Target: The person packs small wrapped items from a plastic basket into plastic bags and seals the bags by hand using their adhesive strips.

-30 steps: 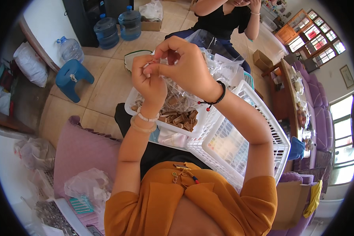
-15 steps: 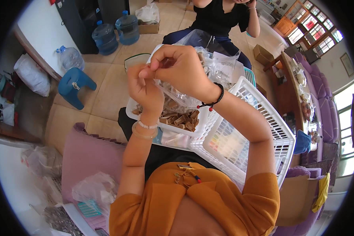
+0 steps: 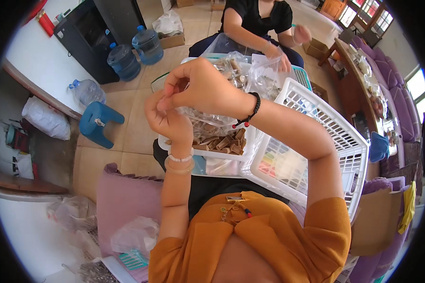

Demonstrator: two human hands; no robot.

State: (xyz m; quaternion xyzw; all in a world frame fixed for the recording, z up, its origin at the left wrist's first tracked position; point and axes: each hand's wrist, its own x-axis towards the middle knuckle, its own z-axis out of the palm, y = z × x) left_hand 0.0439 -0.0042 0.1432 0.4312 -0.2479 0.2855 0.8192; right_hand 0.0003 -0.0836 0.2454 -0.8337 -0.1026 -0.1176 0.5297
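Note:
My right hand (image 3: 205,89) and my left hand (image 3: 170,123) are raised together above a white tray (image 3: 247,153). Their fingertips are pinched and meet at the left. Whatever lies between them is too small or hidden to make out. Under my wrists, the tray holds short brown pieces (image 3: 225,144), heaped at its near end. Clear plastic bags (image 3: 233,70), some with small pieces in them, cover its far part. To the right of the tray, a white slotted basket (image 3: 311,181) stands with colourful flat sheets (image 3: 276,162) seen inside.
A person in black (image 3: 257,33) sits across from me, with a hand at the plastic bags. On the left are a blue stool (image 3: 99,123) and large water bottles (image 3: 123,61). A long wooden table (image 3: 347,70) and purple sofa (image 3: 389,85) line the right side.
The person opposite has lowered both hands from the head, one now at the bags. My pinched hands stay together above the tray, their fingers slightly shifted. The whole view has tilted slightly.

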